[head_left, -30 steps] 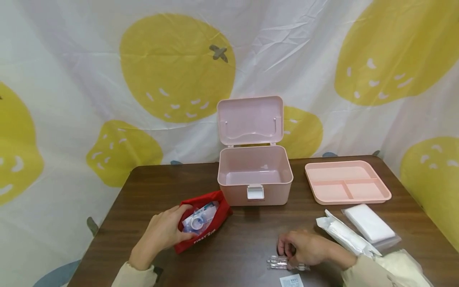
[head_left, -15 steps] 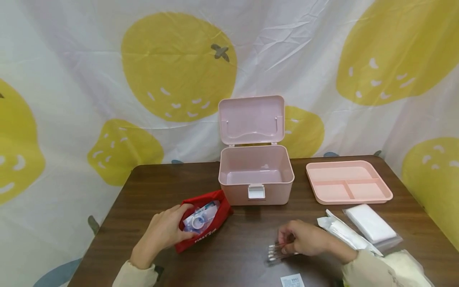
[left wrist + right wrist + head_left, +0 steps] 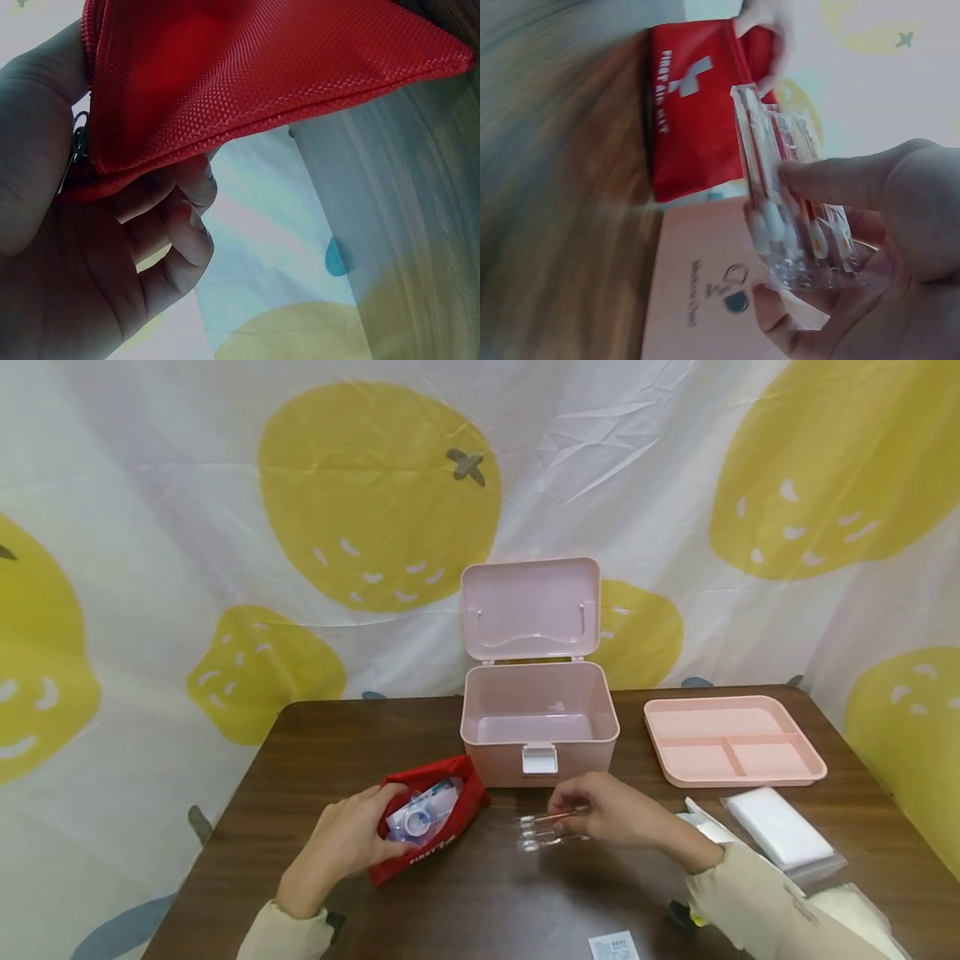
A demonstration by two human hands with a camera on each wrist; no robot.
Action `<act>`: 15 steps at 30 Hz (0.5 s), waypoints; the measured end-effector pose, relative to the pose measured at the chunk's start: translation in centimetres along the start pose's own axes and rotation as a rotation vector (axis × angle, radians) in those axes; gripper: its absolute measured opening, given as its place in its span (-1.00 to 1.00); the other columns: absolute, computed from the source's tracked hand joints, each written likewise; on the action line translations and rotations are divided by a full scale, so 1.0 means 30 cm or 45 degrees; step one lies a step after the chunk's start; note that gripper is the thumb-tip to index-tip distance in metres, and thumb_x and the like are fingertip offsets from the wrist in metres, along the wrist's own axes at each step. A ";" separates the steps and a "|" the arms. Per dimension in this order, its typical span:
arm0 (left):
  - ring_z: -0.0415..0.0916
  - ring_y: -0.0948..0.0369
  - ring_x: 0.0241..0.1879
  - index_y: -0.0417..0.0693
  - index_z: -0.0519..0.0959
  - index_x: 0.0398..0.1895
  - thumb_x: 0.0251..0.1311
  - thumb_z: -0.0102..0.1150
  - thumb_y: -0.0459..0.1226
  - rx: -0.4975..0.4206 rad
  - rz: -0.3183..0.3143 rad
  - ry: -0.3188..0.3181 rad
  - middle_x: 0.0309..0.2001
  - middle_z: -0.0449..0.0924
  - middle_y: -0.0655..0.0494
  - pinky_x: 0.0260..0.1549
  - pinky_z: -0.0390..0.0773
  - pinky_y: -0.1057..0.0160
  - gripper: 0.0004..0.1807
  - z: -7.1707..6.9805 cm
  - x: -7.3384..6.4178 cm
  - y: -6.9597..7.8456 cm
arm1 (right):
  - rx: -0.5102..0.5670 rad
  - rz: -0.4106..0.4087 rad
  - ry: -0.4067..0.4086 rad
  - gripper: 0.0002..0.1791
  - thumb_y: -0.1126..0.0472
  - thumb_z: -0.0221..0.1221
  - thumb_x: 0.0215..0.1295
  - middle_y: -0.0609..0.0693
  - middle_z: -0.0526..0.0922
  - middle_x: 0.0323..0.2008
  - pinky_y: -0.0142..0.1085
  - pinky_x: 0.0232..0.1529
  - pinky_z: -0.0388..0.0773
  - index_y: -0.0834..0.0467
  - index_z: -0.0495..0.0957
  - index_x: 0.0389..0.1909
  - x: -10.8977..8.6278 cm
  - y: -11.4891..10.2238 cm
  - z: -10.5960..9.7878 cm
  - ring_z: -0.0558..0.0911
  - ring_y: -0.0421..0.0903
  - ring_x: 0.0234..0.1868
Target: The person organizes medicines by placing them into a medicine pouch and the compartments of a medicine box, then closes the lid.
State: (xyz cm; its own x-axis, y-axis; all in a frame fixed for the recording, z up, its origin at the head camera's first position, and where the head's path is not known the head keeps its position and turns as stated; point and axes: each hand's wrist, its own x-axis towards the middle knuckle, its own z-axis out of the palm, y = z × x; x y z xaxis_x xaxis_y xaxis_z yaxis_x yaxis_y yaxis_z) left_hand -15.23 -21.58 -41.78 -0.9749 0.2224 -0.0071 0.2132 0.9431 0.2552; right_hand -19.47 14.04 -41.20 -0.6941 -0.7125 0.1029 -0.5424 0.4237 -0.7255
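Observation:
My left hand point(image 3: 341, 837) grips the rim of a red first aid pouch point(image 3: 471, 797), thumb and fingers on either side of its unzipped mouth. Inside the pouch lie clear plastic-wrapped items point(image 3: 422, 820), one with a round ring shape. In the left wrist view the red fabric point(image 3: 225, 82) and a zipper pull point(image 3: 77, 146) sit against the hand. Several cotton swabs in clear wrappers point(image 3: 780, 202) are pinched between the thumb and fingers of my right hand point(image 3: 615, 810). They are raised off the table, in front of the pink box point(image 3: 498, 764) and right of the pouch.
The pink box stands with its lid point(image 3: 531, 610) up. Right of it lies a pink divided tray point(image 3: 731, 743). White wrapped packs point(image 3: 780, 828) lie below the tray, partly behind the right sleeve. A small white packet point(image 3: 613, 946) is at the table's point(image 3: 480, 910) near edge.
The right hand has picked the wrapped swabs up off the table and carried them forward and left, toward the pouch and box. The left hand keeps its hold on the pouch.

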 end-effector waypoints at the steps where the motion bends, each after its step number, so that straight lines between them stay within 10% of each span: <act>1: 0.61 0.10 -0.04 0.10 0.49 0.20 -0.16 0.55 0.10 0.000 0.002 0.000 0.05 0.63 0.06 -0.10 0.61 -0.10 -0.21 -0.001 0.000 0.000 | 0.012 -0.007 0.015 -0.94 0.34 0.31 0.21 -0.18 0.66 -0.46 -0.40 -0.37 0.52 0.12 0.66 -0.35 0.012 -0.007 0.000 0.54 -0.34 -0.44; 15: 0.62 0.07 -0.06 0.09 0.50 0.19 -0.17 0.55 0.11 0.023 0.010 0.011 0.04 0.64 0.04 -0.13 0.61 -0.11 -0.20 0.003 0.002 0.000 | -0.072 -0.168 0.145 -0.93 0.28 0.30 0.26 -0.15 0.71 -0.35 -0.34 -0.18 0.54 0.09 0.68 -0.25 0.176 -0.130 -0.001 0.56 -0.29 -0.32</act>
State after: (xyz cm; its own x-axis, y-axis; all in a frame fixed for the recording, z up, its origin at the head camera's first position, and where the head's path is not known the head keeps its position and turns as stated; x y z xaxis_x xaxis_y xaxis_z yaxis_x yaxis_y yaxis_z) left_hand -15.27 -21.54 -41.85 -0.9738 0.2275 0.0028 0.2216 0.9457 0.2380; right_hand -21.04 8.66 -37.82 -0.6627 -0.6973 0.2732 -0.6555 0.3637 -0.6618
